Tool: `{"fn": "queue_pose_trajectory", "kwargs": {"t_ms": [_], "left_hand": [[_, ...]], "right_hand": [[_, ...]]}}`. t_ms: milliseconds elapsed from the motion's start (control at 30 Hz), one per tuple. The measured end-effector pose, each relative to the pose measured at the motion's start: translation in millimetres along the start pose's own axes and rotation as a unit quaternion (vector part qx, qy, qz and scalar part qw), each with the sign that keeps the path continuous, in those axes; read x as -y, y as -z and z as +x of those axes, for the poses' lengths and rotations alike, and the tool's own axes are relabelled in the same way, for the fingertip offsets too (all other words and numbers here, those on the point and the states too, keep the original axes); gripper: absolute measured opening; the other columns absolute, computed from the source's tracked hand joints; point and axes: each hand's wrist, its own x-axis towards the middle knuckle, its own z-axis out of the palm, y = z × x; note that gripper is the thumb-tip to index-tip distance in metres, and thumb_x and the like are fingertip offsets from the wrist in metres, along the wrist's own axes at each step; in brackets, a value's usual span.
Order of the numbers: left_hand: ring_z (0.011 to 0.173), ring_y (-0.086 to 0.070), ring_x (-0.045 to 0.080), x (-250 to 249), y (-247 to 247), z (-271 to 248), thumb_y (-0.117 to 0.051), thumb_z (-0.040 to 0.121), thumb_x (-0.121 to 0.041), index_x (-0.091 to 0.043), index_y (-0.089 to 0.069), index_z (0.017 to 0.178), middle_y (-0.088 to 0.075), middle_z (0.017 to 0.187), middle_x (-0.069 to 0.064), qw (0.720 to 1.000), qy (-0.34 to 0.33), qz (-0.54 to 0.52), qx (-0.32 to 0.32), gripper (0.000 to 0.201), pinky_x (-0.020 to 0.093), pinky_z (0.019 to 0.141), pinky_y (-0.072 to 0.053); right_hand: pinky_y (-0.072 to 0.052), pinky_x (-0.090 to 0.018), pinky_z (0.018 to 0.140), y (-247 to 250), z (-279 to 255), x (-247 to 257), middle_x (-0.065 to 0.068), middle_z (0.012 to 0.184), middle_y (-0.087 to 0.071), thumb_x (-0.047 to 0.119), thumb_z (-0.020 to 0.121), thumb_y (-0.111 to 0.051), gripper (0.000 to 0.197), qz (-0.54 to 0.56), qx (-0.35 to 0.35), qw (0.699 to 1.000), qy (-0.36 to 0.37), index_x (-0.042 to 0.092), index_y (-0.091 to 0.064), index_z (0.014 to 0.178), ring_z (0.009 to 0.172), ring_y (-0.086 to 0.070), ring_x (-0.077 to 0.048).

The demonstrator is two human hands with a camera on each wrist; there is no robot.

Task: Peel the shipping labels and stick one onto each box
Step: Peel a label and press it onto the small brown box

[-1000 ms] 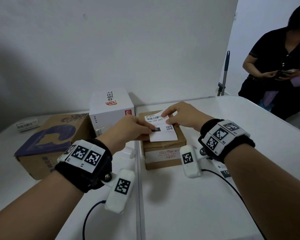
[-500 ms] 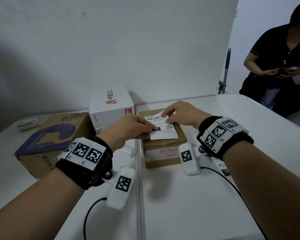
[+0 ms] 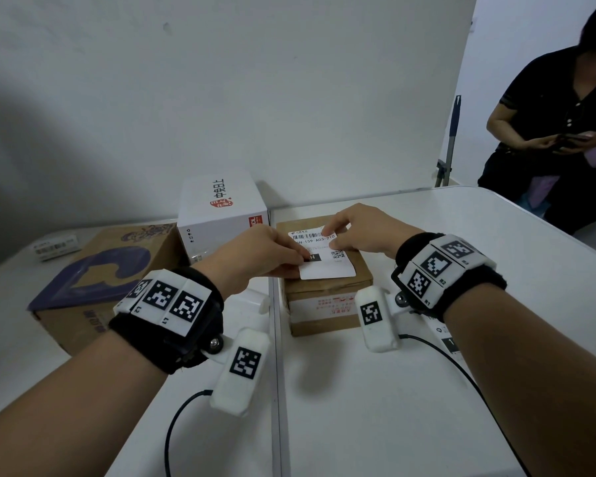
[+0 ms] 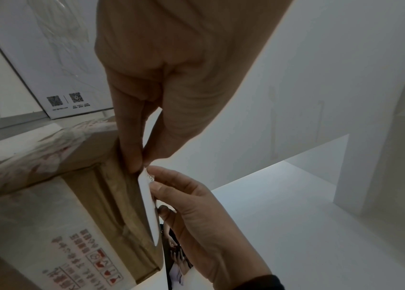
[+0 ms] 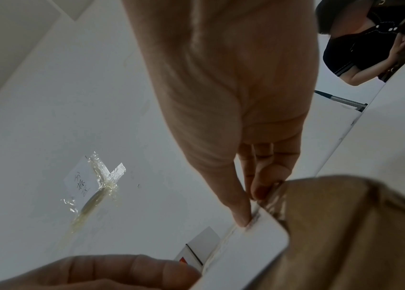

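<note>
A small brown cardboard box stands at the table's middle. A white shipping label with barcode and QR code lies on its top. My left hand pinches the label's left edge, thumb on top by the black square. My right hand pinches the label's far right corner. In the left wrist view the label shows edge-on, slightly lifted off the box. In the right wrist view my right hand holds the label at its corner above the box.
A white box with a red logo stands just left of the brown one. A larger brown box with purple print lies further left. More label sheets lie under my right forearm. Another person stands beyond the table's right corner.
The label's raised far corner has come down and the label lies flatter on the box top. Both hands have kept their hold on it.
</note>
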Motion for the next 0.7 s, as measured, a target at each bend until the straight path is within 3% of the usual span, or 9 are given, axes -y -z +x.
{"fn": "queue_pose_trajectory", "kwargs": {"t_ms": [133,300,467,567,633,700], "left_hand": [[0.085,-0.071,0.02,0,1,0,-0.069,0.084,0.001,-0.002,-0.076,0.094,-0.073,0.102,0.011,1.0,0.008,0.001,0.003,0.013,0.025,0.075,-0.06],[0.076,-0.07,0.018,-2,1,-1,-0.067,0.085,0.001,-0.005,-0.077,0.092,-0.073,0.102,0.013,1.0,0.003,0.026,0.005,0.013,0.024,0.073,-0.06],[0.059,-0.066,0.011,-1,1,0,-0.065,0.087,-0.003,-0.01,-0.075,0.097,-0.073,0.089,0.012,0.995,-0.021,0.101,-0.004,0.016,0.02,0.066,-0.059],[0.06,-0.062,0.011,4,3,0,-0.064,0.088,-0.006,-0.012,-0.074,0.097,-0.069,0.079,0.006,0.991,-0.046,0.121,-0.022,0.014,0.018,0.061,-0.057],[0.062,-0.061,0.013,10,8,1,-0.061,0.089,-0.004,-0.013,-0.073,0.096,-0.066,0.076,0.004,0.992,-0.064,0.094,-0.057,0.016,0.021,0.064,-0.057],[0.067,-0.061,0.014,17,12,3,-0.056,0.091,-0.001,-0.013,-0.071,0.1,-0.062,0.08,0.004,0.992,-0.072,0.046,-0.096,0.021,0.026,0.072,-0.058]], "right_hand": [[-0.041,-0.023,0.085,0,-2,1,0.0,0.107,-0.056,0.015,0.087,-0.068,0.03,-0.021,0.002,1.0,0.006,0.016,-0.068,0.117,0.096,-0.052,-0.014],[-0.038,-0.019,0.072,-3,-3,1,0.0,0.105,-0.056,0.016,0.088,-0.066,0.03,-0.051,-0.001,0.999,0.019,0.016,-0.067,0.118,0.092,-0.051,-0.013],[-0.038,-0.021,0.078,-6,-4,1,-0.006,0.119,-0.059,0.015,0.089,-0.062,0.031,-0.074,-0.007,0.997,0.03,0.016,-0.066,0.12,0.102,-0.056,-0.018],[-0.04,-0.029,0.098,-8,-5,-1,-0.007,0.131,-0.047,0.026,0.092,-0.058,0.033,-0.1,-0.004,0.995,0.014,0.021,-0.061,0.125,0.12,-0.048,-0.024],[-0.034,-0.036,0.109,-9,-8,-2,-0.006,0.14,-0.039,0.035,0.094,-0.053,0.038,-0.088,-0.014,0.996,0.0,0.021,-0.056,0.13,0.128,-0.041,-0.026],[-0.036,-0.031,0.106,-9,-12,-3,-0.005,0.145,-0.033,0.04,0.096,-0.048,0.044,-0.028,-0.034,0.999,-0.021,0.019,-0.051,0.134,0.129,-0.041,-0.023]]}}
